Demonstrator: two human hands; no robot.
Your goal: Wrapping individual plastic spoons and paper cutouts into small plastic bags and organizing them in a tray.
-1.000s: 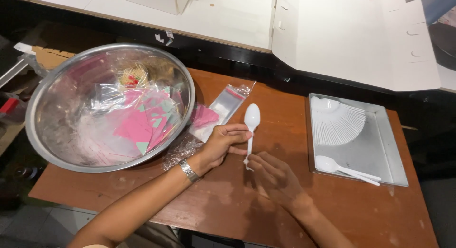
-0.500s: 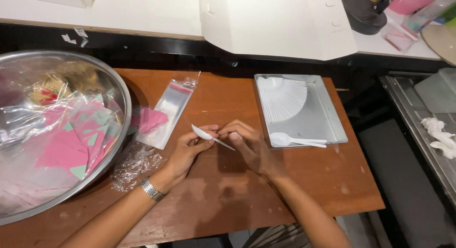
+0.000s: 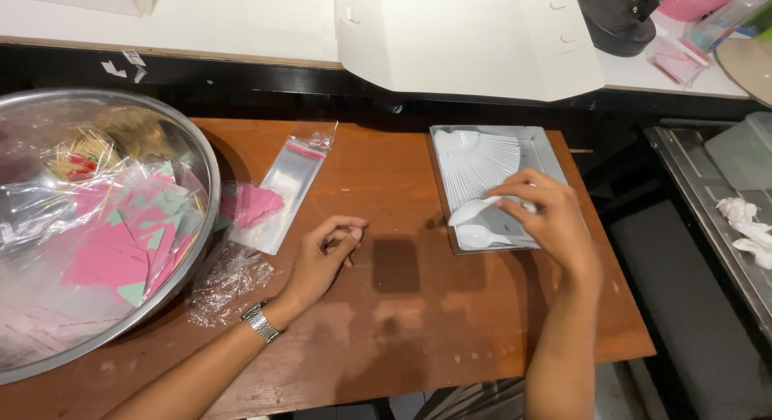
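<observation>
1. The left hand (image 3: pixel 326 255) is seen resting on the brown wooden surface (image 3: pixel 402 323), its fingers curled loosely inward with nothing held; a metal watch (image 3: pixel 260 321) is worn at the wrist.
2. Just left of that hand, crumpled clear plastic (image 3: pixel 229 279) is seen lying beside the rim of a large steel bowl (image 3: pixel 205 159), which is filled with pink and green paper pieces under clear wrap.
3. The right hand (image 3: pixel 547 215) is placed over the near part of a shallow grey tray (image 3: pixel 551 147); its grip is closed on a white plastic spoon (image 3: pixel 474 209), held low over the tray.
4. A second white spoon (image 3: pixel 482 239) is seen lying in the tray below it, and a fanned row of white spoons (image 3: pixel 482 163) behind.
5. Farther left, a clear sleeve bag (image 3: pixel 289 183) lies flat on the surface, partly over a pink packet (image 3: pixel 253 204).
6. Beyond the surface, a white cardboard box (image 3: pixel 466 38) is seen.
</observation>
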